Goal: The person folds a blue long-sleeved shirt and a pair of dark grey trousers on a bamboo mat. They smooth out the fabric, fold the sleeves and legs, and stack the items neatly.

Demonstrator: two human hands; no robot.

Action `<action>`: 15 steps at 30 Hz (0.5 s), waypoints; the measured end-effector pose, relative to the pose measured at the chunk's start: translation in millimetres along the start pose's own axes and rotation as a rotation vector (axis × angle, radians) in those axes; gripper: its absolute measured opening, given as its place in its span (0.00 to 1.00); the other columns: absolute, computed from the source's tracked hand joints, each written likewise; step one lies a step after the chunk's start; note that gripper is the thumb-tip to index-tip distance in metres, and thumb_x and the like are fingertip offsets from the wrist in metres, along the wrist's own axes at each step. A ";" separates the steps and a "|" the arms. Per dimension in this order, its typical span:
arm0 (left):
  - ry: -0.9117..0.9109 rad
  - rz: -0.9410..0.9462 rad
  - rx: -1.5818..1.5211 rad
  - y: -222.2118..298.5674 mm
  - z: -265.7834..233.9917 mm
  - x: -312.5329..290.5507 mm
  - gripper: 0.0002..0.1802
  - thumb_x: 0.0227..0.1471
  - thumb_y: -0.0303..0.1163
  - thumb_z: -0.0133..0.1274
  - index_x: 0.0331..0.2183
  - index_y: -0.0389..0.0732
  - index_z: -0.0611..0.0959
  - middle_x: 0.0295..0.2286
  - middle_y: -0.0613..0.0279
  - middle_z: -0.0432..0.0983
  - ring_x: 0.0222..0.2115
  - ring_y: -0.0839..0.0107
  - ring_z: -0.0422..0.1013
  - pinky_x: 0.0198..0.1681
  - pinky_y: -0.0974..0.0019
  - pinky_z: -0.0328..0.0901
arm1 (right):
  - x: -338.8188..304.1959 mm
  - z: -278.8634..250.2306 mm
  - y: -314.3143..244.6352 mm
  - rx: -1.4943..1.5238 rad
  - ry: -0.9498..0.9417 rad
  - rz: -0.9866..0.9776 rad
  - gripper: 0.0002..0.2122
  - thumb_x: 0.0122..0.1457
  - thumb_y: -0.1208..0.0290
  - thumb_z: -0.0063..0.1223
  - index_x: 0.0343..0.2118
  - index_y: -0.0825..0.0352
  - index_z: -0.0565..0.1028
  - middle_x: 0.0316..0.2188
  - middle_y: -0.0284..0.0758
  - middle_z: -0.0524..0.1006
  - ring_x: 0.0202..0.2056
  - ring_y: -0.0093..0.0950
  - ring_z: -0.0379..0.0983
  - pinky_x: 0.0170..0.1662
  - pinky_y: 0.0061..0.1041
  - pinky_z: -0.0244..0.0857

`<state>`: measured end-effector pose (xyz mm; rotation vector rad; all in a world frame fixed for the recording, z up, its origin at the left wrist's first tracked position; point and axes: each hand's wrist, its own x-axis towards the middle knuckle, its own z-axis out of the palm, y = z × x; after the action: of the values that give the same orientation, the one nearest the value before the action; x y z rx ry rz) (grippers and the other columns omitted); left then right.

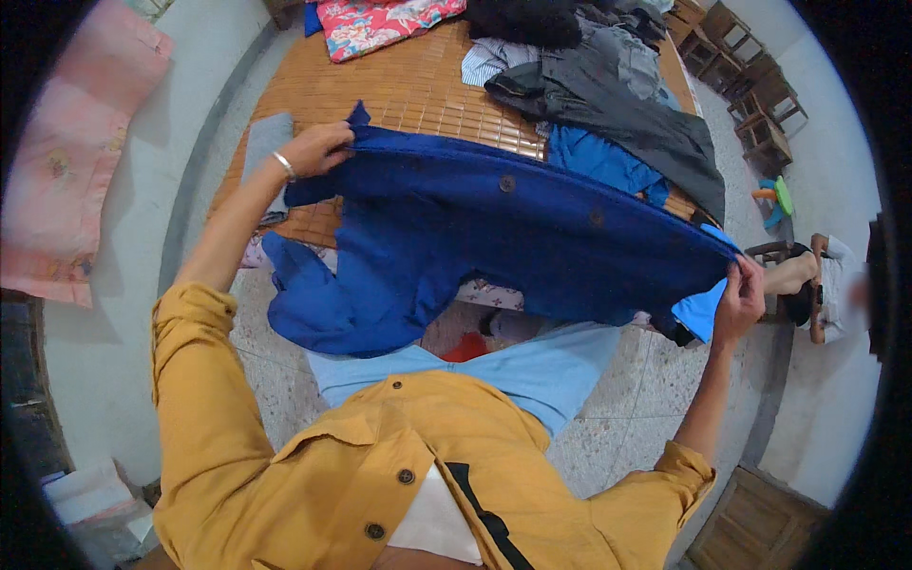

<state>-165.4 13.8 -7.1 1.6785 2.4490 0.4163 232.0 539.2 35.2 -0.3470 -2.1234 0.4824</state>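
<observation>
A dark blue buttoned jacket [446,218] is stretched sideways between my two hands, above the near edge of a bed with a slatted bamboo mat [399,85]. My left hand [321,149] is closed on its upper left end. Out at the right, my right hand [741,293] pinches the other end. Several dark round buttons show along the upper part. One sleeve droops at the lower left, close to my light blue trousers. Just left of the jacket, a folded grey cloth [269,157] lies on the mat.
A heap of dark clothes [617,104] covers the bed's right side. A red floral cloth [380,24] lies at the far end. Wooden chairs [755,95] and a green-and-orange stool [779,201] stand by the right wall. A seated person [822,285] is at the right. Pink curtain [71,161] hangs left.
</observation>
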 end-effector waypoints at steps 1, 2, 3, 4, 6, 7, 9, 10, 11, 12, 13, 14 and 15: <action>0.077 0.022 -0.037 4.3 -16.0 -8.2 0.10 0.44 0.27 0.54 0.29 0.36 0.70 0.28 0.52 0.68 0.33 0.54 0.67 0.36 0.59 0.62 | 9.8 -3.8 5.5 0.004 0.002 -0.007 0.04 0.53 0.81 0.52 0.32 0.72 0.74 0.31 0.33 0.76 0.34 0.22 0.72 0.38 0.19 0.65; 0.172 0.028 0.054 6.3 -35.3 -17.4 0.10 0.45 0.26 0.53 0.31 0.37 0.71 0.29 0.52 0.68 0.33 0.55 0.67 0.36 0.60 0.63 | 22.4 -9.9 9.7 0.007 0.004 -0.013 0.04 0.53 0.81 0.52 0.32 0.71 0.75 0.31 0.33 0.76 0.35 0.22 0.72 0.38 0.18 0.65; 0.265 0.033 0.142 11.8 -56.6 -26.7 0.10 0.45 0.25 0.52 0.32 0.38 0.71 0.29 0.52 0.69 0.32 0.55 0.67 0.37 0.62 0.63 | 34.1 -16.0 11.0 0.009 0.003 -0.017 0.04 0.54 0.80 0.51 0.32 0.71 0.75 0.31 0.33 0.76 0.35 0.21 0.71 0.38 0.18 0.65; 0.324 -0.101 0.052 30.3 -88.7 -38.2 0.09 0.46 0.23 0.51 0.33 0.38 0.72 0.30 0.53 0.70 0.32 0.58 0.69 0.37 0.65 0.64 | 53.4 -20.7 7.6 -0.003 0.052 -0.043 0.05 0.54 0.79 0.51 0.33 0.71 0.75 0.33 0.34 0.76 0.35 0.21 0.72 0.39 0.18 0.65; 0.589 -0.048 0.217 60.3 -148.4 -43.9 0.05 0.49 0.24 0.49 0.31 0.37 0.74 0.27 0.58 0.72 0.29 0.66 0.70 0.35 0.67 0.65 | 95.7 -52.2 -41.3 -0.092 0.235 -0.008 0.06 0.55 0.77 0.51 0.34 0.71 0.76 0.31 0.34 0.78 0.34 0.21 0.72 0.39 0.19 0.65; 0.762 -0.109 0.260 82.8 -172.4 -58.3 0.04 0.50 0.25 0.49 0.31 0.36 0.74 0.27 0.59 0.73 0.29 0.69 0.70 0.34 0.68 0.66 | 110.1 -53.6 -70.9 -0.116 0.367 0.053 0.07 0.55 0.75 0.52 0.34 0.72 0.77 0.28 0.34 0.79 0.32 0.21 0.73 0.40 0.19 0.65; 1.000 -0.159 -0.432 116.1 -210.7 -84.7 0.06 0.50 0.28 0.51 0.33 0.37 0.75 0.27 0.61 0.74 0.28 0.71 0.71 0.33 0.69 0.66 | 135.2 -54.8 -77.3 0.269 0.475 0.037 0.08 0.55 0.74 0.51 0.34 0.72 0.77 0.31 0.34 0.79 0.33 0.21 0.73 0.40 0.18 0.64; 0.724 -0.120 0.028 101.3 -199.5 -79.6 0.07 0.49 0.29 0.52 0.31 0.36 0.75 0.25 0.60 0.73 0.27 0.72 0.70 0.32 0.69 0.65 | 142.4 -60.2 -59.1 0.352 0.167 -0.139 0.08 0.55 0.74 0.53 0.36 0.68 0.78 0.29 0.32 0.78 0.33 0.18 0.72 0.35 0.17 0.65; 0.511 -0.031 0.535 106.2 -203.3 -98.9 0.09 0.49 0.31 0.54 0.29 0.35 0.74 0.24 0.60 0.72 0.26 0.73 0.68 0.32 0.69 0.64 | 140.5 -22.2 -46.6 0.221 -0.002 0.001 0.09 0.55 0.73 0.53 0.37 0.71 0.77 0.29 0.29 0.78 0.32 0.18 0.71 0.37 0.16 0.64; 0.413 -0.137 0.507 109.8 -211.9 -104.2 0.09 0.48 0.31 0.54 0.29 0.35 0.74 0.25 0.59 0.72 0.27 0.73 0.68 0.33 0.68 0.63 | 143.2 -21.3 -56.4 0.239 0.025 -0.009 0.08 0.54 0.74 0.54 0.36 0.71 0.77 0.28 0.28 0.77 0.30 0.16 0.70 0.35 0.15 0.62; 0.315 -0.244 0.478 115.7 -222.1 -110.1 0.09 0.48 0.31 0.55 0.29 0.35 0.75 0.25 0.59 0.72 0.27 0.74 0.67 0.34 0.68 0.63 | 145.7 -21.9 -67.6 0.259 0.053 -0.019 0.08 0.53 0.75 0.55 0.35 0.70 0.78 0.28 0.27 0.76 0.28 0.15 0.68 0.32 0.13 0.61; 0.625 -0.265 0.333 125.1 -230.4 -114.9 0.10 0.47 0.32 0.56 0.28 0.36 0.75 0.25 0.59 0.72 0.28 0.73 0.67 0.35 0.68 0.62 | 149.0 -25.9 -74.1 0.329 0.089 0.035 0.08 0.53 0.74 0.55 0.35 0.70 0.78 0.28 0.27 0.76 0.29 0.15 0.68 0.33 0.13 0.60; 0.656 -0.169 0.395 123.6 -252.3 -139.0 0.11 0.46 0.32 0.57 0.29 0.36 0.76 0.24 0.61 0.72 0.28 0.72 0.67 0.35 0.68 0.62 | 149.3 -18.6 -84.0 0.429 0.103 0.084 0.07 0.53 0.74 0.55 0.35 0.69 0.78 0.28 0.27 0.76 0.29 0.14 0.68 0.33 0.13 0.60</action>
<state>-73.0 -110.4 265.5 1.6319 3.3075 0.5612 159.5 531.2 191.3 -0.2092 -1.8514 0.9289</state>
